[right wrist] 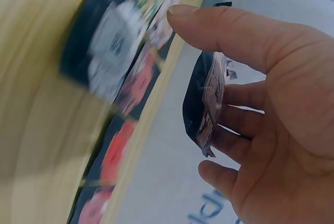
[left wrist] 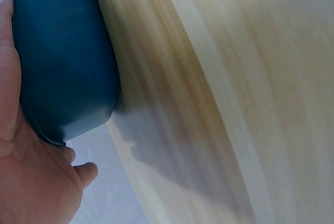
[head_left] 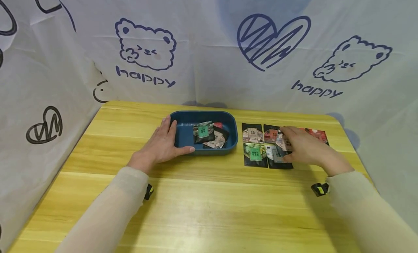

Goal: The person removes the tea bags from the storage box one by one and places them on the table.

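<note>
My left hand [head_left: 160, 142] rests at the left end of a blue rectangular tub [head_left: 213, 152], fingers laid along its end wall and thumb along the front. Inside the tub lie a green-labelled black sachet [head_left: 203, 131], a pale one [head_left: 217, 140] and a bit of red. On the right, my right hand [head_left: 308, 146] holds a sachet [right wrist: 204, 98] with a pinkish label, tilted up above the others. Under and around it are flat sachets: a beige-labelled one [head_left: 252, 133], a green-labelled one [head_left: 255, 155], a grey-labelled one [head_left: 277, 157] and red ones [head_left: 317, 135], partly covered by the hand.
Everything stands on a yellow wood-grain table [head_left: 222, 206]. White cloth [head_left: 209, 61] printed with bears and hearts hangs behind the table's far edge and along both sides. Dark straps with a yellow patch [head_left: 321, 189] sit at the wrists.
</note>
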Tool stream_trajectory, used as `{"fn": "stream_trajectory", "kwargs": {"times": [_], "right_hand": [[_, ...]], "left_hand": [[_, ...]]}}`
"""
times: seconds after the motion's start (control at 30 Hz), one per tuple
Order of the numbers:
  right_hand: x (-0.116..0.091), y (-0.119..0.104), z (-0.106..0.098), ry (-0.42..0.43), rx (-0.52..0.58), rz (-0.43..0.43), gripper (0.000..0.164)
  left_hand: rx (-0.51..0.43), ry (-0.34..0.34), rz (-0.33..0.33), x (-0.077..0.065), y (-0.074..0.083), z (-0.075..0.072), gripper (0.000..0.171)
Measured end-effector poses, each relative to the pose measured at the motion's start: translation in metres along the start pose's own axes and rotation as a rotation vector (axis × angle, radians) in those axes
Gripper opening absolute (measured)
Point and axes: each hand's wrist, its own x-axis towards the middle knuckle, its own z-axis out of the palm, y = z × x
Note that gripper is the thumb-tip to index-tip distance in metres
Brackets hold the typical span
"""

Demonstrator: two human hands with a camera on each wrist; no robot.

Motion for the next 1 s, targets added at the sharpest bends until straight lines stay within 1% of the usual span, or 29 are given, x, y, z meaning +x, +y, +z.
{"fn": "stream_trajectory", "kwargs": {"times": [0.27,0.43,0.63,0.77,1.0], "right_hand": [[-0.014,0.045,0.011,-0.007,-0.043,-0.008,0.102],[-0.019,0.062,0.022,-0.017,-0.043,-0.019,0.103],[-0.018,0.067,0.03,-0.069,0.007,0.017,0.108],[-0.015,0.069,0.034,-0.081,0.028,0.019,0.11],[-0.011,0.07,0.039,-0.096,0.007,0.006,0.109]], "left_hand": [[-0.01,-0.007,-0.007,-0.001,-0.003,0.001,0.133],[-0.014,-0.005,-0.006,-0.001,-0.004,0.001,0.133],[-0.019,0.001,-0.002,-0.001,-0.003,0.001,0.132],[-0.02,-0.002,-0.004,0.0,-0.003,0.002,0.133],[-0.019,-0.006,-0.011,0.001,-0.001,0.001,0.133]]}}
